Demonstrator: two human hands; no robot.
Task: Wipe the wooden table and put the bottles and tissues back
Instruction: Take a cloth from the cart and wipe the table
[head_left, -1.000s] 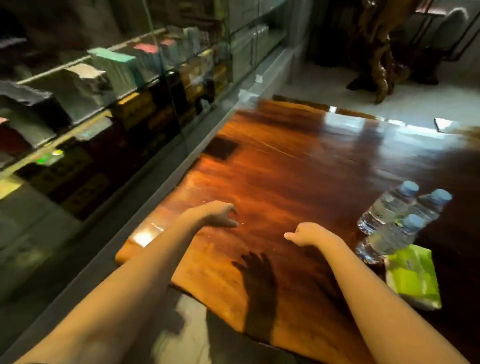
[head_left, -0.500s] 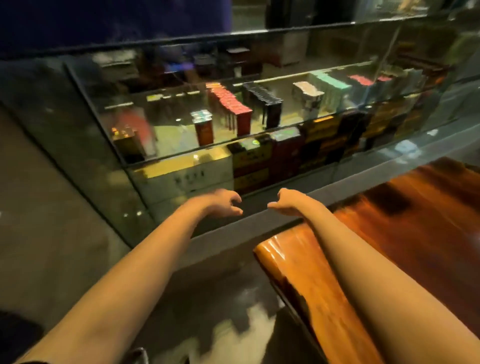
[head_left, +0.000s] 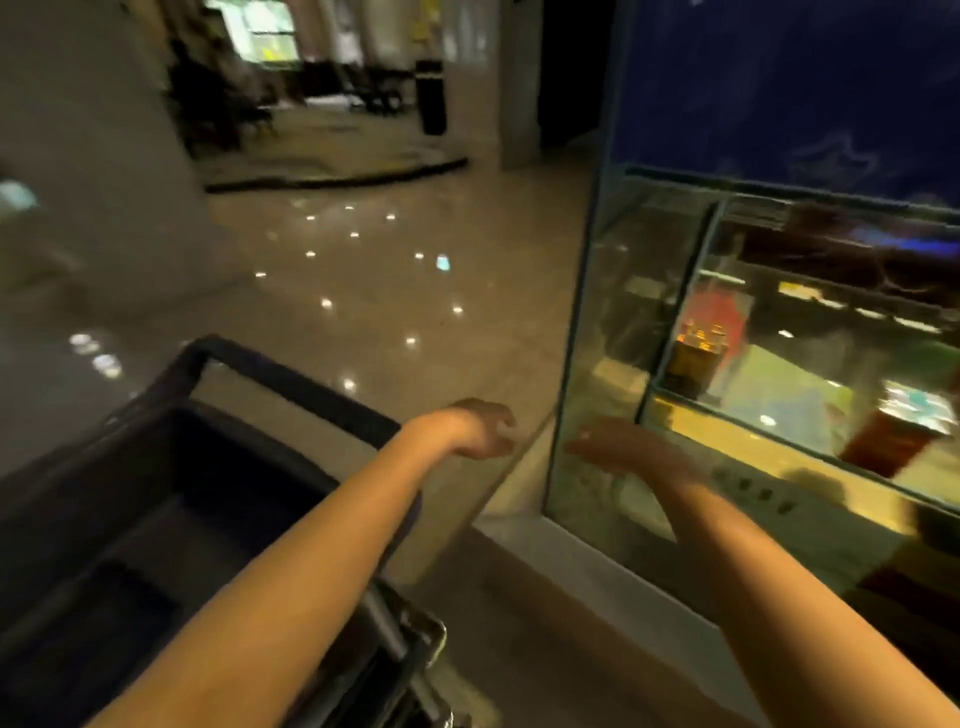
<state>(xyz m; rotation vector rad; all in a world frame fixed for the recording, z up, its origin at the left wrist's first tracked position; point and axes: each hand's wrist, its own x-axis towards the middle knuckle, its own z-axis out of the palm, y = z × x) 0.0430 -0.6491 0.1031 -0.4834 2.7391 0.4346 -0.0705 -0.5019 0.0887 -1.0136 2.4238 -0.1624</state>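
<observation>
The wooden table, the bottles and the tissue pack are out of view. My left hand (head_left: 480, 428) hangs in the air above the far corner of a dark cart (head_left: 171, 499), fingers loosely curled, holding nothing. My right hand (head_left: 623, 447) is stretched forward in front of the corner of a glass display case (head_left: 613, 364), fingers spread and blurred, also holding nothing. The two hands are about a hand's width apart.
The dark cart with a raised black handle bar (head_left: 291, 382) fills the lower left. The glass display case with boxes on its shelves stands on the right on a pale base (head_left: 597, 566). Glossy tiled floor (head_left: 363, 270) stretches ahead toward a dim lobby.
My view has swung left, away from the table and along the display case to its corner. The table, bottles and tissues have left the view and the cart has come in. Both hands remain bare.
</observation>
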